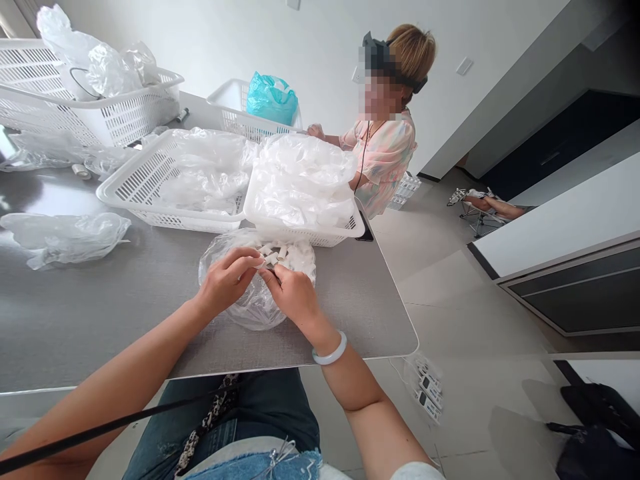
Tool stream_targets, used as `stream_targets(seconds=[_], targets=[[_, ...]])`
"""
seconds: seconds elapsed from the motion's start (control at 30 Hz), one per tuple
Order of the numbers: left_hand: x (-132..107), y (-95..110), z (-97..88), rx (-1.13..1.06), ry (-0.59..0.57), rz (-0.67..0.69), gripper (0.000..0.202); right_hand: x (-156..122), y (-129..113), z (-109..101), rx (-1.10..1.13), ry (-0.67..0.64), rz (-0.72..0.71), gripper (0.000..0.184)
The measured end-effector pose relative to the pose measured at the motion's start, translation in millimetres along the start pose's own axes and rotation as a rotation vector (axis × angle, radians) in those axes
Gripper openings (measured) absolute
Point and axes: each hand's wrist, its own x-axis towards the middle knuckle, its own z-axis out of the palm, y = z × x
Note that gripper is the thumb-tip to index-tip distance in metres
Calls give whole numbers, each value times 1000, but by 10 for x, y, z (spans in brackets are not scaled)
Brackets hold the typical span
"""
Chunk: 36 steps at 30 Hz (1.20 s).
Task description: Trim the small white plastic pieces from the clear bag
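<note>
White tube-shaped pieces (pixel 273 256) lay heaped in a clear plastic bag (pixel 255 303) at twelve o'clock on the grey desk (pixel 95 327). Your left hand (pixel 225 281) and right hand (pixel 293 295) curled inward, fingertips pinching one small piece (pixel 259 264) at the bag's mouth. Farther out at twelve o'clock stood a white basket (pixel 305 235) of crumpled plastic, with a co-worker (pixel 385 157) beyond it at one o'clock.

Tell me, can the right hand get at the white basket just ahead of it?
Probably yes: only the clear plastic bag lies between the right hand and the white basket, and it looks easy to pass over.
</note>
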Motion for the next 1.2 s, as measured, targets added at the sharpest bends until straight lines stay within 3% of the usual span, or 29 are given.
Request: stream_targets(seconds=[0.07, 0.13, 0.3, 0.5, 0.63, 0.8, 1.2], targets=[[-3, 7, 9, -53, -14, -96, 12, -3, 10, -22, 102, 8, 1, 54], [9, 30, 9, -191, -32, -277, 8, 1, 26, -37, 137, 64, 16, 52], [110, 111, -29, -799, -54, -808, 40, 23, 58, -55, 49, 165, 38, 45], [184, 63, -59, -1171, 6, -1069, 36, 21, 38, -30, -59, 122, -28, 43], [160, 45, -44, -1230, -26, -1114, 34, 28, 29, 24, -187, 95, -44, 44], [137, 77, -39, -1167, -95, -1060, 35, 37, 34, 65, -263, 93, -29, 47], [199, 155, -99, -1173, -49, -892, 33, 44, 55, 28, -230, 71, -21, 47]])
